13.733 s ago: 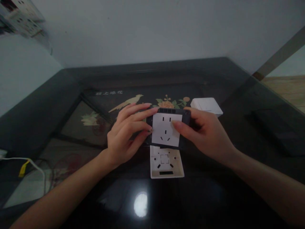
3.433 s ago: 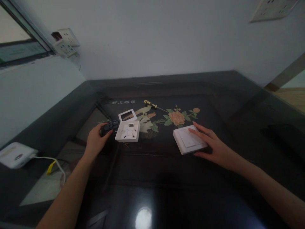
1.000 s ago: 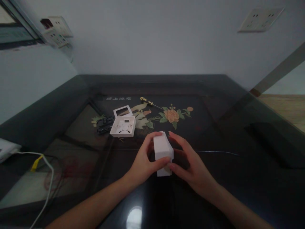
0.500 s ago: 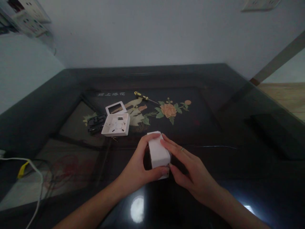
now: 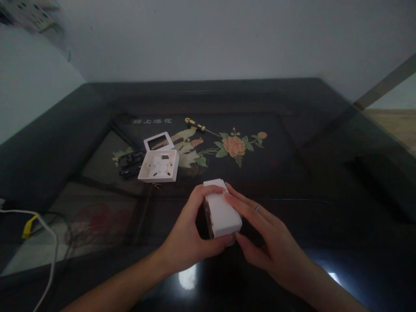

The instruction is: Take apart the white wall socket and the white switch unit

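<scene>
Roughly centered near the front of the dark, glossy table (image 5: 276,182), a white block (image 5: 224,214) stands tilted on edge between the two hands. The left hand (image 5: 186,236) is clamped on it, fingers bent over the far end and thumb across the near end, with a wide gap between them. The right hand (image 5: 274,240) holds its right side, the visible fingers close together on the upper part and the thumb lower, at the near corner; its remaining fingers are hidden, so how they lie I cannot tell. A ring (image 5: 257,208) shows on one right finger. The block looks smooth and plain on top, rounded at its near right corner, with a darker, uneven strip down its left side; the hands cover both ends and much of the right face. Beyond it, to the left, sits an open white box (image 5: 162,177) with slots in its floor, a white frame (image 5: 156,138) just behind it and a black slotted part (image 5: 130,161) close against its left side. Tiny brass-colored pieces (image 5: 157,186) lie just in front of the box. A yellow-and-black screwdriver (image 5: 195,125) rests farther back, over inlaid bird and flower pictures, and a white cable (image 5: 53,247) with a yellow tag (image 5: 29,226) curves at far left.
</scene>
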Available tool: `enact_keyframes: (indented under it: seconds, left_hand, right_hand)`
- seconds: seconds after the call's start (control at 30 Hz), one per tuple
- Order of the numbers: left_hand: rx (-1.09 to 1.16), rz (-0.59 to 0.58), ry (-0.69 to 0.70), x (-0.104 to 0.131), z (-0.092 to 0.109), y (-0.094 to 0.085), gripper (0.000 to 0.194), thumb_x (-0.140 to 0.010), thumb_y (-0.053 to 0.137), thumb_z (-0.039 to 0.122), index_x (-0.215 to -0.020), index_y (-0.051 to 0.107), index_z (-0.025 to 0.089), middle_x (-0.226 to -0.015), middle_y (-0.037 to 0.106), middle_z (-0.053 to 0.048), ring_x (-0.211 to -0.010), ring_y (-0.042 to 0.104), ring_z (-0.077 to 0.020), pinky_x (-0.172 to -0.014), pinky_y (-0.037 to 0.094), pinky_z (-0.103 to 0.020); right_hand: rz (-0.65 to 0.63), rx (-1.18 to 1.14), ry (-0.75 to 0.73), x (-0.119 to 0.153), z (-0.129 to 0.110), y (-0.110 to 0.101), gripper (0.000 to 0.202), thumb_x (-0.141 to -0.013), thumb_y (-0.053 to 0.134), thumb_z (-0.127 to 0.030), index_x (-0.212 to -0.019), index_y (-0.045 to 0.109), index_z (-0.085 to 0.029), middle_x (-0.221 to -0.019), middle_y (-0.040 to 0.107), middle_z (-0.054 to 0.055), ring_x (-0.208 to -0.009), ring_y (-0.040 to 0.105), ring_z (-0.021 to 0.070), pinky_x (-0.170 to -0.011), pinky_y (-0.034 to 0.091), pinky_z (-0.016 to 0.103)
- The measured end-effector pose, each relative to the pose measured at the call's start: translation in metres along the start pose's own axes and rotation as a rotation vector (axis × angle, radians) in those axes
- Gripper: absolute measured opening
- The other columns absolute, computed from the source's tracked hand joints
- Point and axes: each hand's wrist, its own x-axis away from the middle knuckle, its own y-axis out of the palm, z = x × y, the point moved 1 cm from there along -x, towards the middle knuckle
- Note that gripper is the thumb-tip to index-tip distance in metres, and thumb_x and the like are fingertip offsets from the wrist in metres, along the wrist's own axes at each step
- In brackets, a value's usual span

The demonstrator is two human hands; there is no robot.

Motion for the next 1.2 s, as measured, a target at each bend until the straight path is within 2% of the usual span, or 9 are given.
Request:
enact_keyframes:
  seconds: [0.17, 0.43, 0.73, 0.93, 1.2]
  left_hand:
    - [-0.047, 0.011, 0.043, -0.001, 0.0, -0.001, 0.066, -0.071, 0.083, 0.021, -0.125, 0.05, 0.038, -0.122, 0.054, -0.001, -0.11, 0.057, -0.0255, -0.098, 0.046, -0.041]
    - [-0.052, 0.009, 0.029, -0.001, 0.0, -0.002, 0.062, -0.072, 0.083, 0.025, -0.125, 0.051, 0.033, -0.12, 0.055, -0.004, -0.108, 0.058, -0.026, -0.097, 0.047, -0.041]
    - [-0.124, 0.004, 0.1, -0.003, 0.003, -0.001, 0.06, -0.073, 0.081, 0.022, -0.123, 0.05, 0.032, -0.124, 0.054, -0.004, -0.116, 0.055, -0.0276, -0.1, 0.044, -0.041]
    - [-0.182, 0.002, 0.119, -0.002, 0.004, -0.001, 0.061, -0.071, 0.08, 0.019, -0.123, 0.05, 0.031, -0.125, 0.052, -0.006, -0.119, 0.054, -0.0286, -0.1, 0.044, -0.042]
    - [-0.279, 0.012, 0.151, -0.002, 0.003, 0.0, 0.061, -0.071, 0.078, 0.019, -0.123, 0.048, 0.029, -0.123, 0.049, -0.006, -0.116, 0.054, -0.0278, -0.096, 0.046, -0.04]
  right_hand:
    - [0.009, 0.047, -0.036, 0.001, 0.0, 0.0, 0.076, -0.087, 0.052, -0.008, -0.156, 0.028, -0.029, -0.158, 0.042, 0.008, -0.141, 0.045, 0.0201, -0.113, 0.043, 0.038]
    - [-0.032, 0.034, -0.008, -0.001, -0.001, -0.001, 0.076, -0.088, 0.05, -0.009, -0.157, 0.027, -0.029, -0.159, 0.041, 0.008, -0.141, 0.046, 0.0233, -0.112, 0.044, 0.044]
    - [-0.018, 0.05, -0.022, -0.001, -0.001, -0.002, 0.076, -0.085, 0.05, -0.007, -0.155, 0.031, -0.029, -0.157, 0.044, 0.008, -0.14, 0.048, 0.0237, -0.113, 0.044, 0.044]
    - [0.039, 0.043, -0.004, 0.002, -0.006, 0.003, 0.066, -0.08, 0.051, -0.004, -0.142, 0.039, -0.025, -0.152, 0.05, 0.014, -0.137, 0.052, 0.022, -0.11, 0.047, 0.039]
    - [0.076, -0.067, 0.108, 0.007, -0.009, 0.011, 0.062, -0.079, 0.046, 0.0, -0.134, 0.038, -0.028, -0.153, 0.048, 0.015, -0.13, 0.059, 0.0251, -0.103, 0.055, 0.043]
